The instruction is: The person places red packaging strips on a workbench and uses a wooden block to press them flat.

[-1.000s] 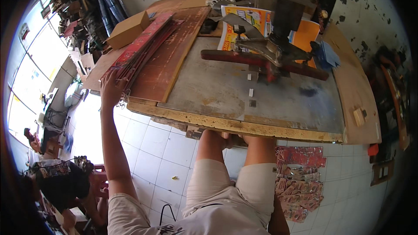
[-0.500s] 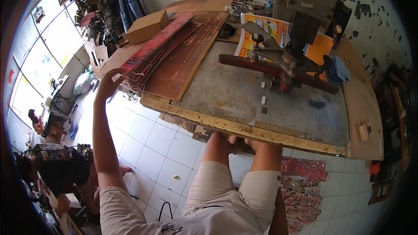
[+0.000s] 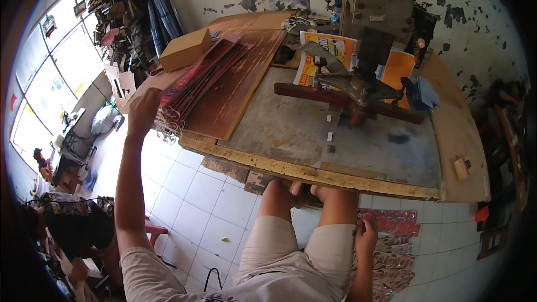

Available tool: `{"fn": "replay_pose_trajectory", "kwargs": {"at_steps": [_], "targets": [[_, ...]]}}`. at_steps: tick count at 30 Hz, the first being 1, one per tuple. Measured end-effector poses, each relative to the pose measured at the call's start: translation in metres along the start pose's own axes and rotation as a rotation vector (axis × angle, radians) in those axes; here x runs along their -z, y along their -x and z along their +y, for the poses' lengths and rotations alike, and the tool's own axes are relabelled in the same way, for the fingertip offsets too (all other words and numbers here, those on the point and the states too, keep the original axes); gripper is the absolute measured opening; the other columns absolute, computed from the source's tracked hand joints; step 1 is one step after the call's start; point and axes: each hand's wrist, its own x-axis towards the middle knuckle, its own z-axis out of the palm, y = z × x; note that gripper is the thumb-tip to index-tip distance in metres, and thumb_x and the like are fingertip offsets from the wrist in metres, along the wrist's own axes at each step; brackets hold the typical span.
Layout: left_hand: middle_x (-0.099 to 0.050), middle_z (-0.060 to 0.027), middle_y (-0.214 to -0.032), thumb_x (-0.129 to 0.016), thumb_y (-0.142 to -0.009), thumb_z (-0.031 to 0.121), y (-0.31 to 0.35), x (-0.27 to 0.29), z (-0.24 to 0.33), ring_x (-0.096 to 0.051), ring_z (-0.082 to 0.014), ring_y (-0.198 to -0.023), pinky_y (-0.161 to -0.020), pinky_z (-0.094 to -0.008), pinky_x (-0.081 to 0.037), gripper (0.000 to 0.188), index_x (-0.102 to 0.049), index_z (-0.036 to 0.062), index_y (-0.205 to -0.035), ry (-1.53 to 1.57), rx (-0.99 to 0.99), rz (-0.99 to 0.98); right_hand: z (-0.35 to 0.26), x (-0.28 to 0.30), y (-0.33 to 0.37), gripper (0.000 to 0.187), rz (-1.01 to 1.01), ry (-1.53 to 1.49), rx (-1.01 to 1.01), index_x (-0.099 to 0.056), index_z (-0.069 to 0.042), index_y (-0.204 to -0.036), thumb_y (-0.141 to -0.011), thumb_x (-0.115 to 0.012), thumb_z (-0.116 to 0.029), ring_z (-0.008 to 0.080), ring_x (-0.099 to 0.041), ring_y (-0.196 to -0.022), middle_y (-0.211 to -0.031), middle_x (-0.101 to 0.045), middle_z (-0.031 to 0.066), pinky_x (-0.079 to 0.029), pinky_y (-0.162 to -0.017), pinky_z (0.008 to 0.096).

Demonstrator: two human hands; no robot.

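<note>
My left hand (image 3: 144,109) is closed at the near left corner of a stack of long, flat red strips (image 3: 193,90), its fingers pinched at the top strip's edge. White strings (image 3: 166,126) hang from the near ends of the strips. The stack lies on a reddish-brown board (image 3: 246,72) on the worktable (image 3: 313,174). Beside my right thigh, my right hand (image 3: 366,237) is low with fingers curled; whatever it may hold is hidden.
A machine with a red-brown crossbar (image 3: 319,95) stands over the grey metal plate (image 3: 279,128). A cardboard box (image 3: 185,50) sits behind the strips. Printed red packages (image 3: 391,246) lie on the tiled floor at right. Another person (image 3: 72,223) is at lower left.
My left hand has closed and turned at the strips' near end, and the top strip has tilted. My right hand has come up into sight beside my thigh.
</note>
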Motion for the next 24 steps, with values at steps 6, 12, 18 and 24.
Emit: {"fn": "replay_pose_trajectory", "kwargs": {"at_steps": [6,12,18,24], "targets": [[-0.076,-0.0076,-0.111,-0.076,-0.101,0.006,0.001,0.038,0.077,-0.075,-0.0295,-0.084,-0.07,-0.0439,-0.059,0.014,-0.071,0.0074,-0.114,-0.006,-0.15,0.132,-0.205,0.021,-0.04,0.016,-0.271,-0.325,0.483,-0.081,-0.008,-0.122,-0.11,-0.072,-0.013,0.0336,-0.081,-0.102,-0.108,-0.083,0.0123,-0.061,-0.089,0.0471],[-0.076,0.0003,-0.097,-0.089,-0.087,0.015,0.031,0.114,0.193,-0.072,-0.0169,-0.072,-0.061,-0.0355,-0.057,0.021,-0.078,0.0128,-0.105,0.251,-0.465,0.066,-0.303,-0.051,-0.049,0.059,-1.121,-1.354,0.028,-0.048,-0.003,-0.169,-0.122,-0.058,-0.037,0.026,-0.067,-0.143,-0.158,-0.067,0.0182,-0.05,-0.122,0.0387],[-0.063,0.0009,-0.09,-0.075,-0.101,0.027,0.084,0.115,0.31,-0.069,-0.0136,-0.072,-0.062,-0.0309,-0.056,0.016,-0.069,0.0128,-0.106,0.499,-0.87,-0.281,-0.345,-0.085,-0.065,0.075,-1.139,-1.317,-0.244,-0.032,-0.006,-0.18,-0.117,-0.067,-0.026,0.018,-0.066,-0.136,-0.153,-0.064,0.0139,-0.052,-0.113,0.0317],[-0.079,0.0006,-0.095,-0.088,-0.092,0.016,0.076,0.096,0.329,-0.076,-0.0195,-0.076,-0.065,-0.0337,-0.06,0.014,-0.074,0.0133,-0.093,1.109,-0.597,-0.256,-0.251,0.045,-0.034,0.078,-1.0,-1.089,-0.203,-0.032,-0.005,-0.18,-0.112,-0.071,-0.014,0.013,-0.074,-0.105,-0.151,-0.066,0.01,-0.059,-0.089,0.0272]]}}
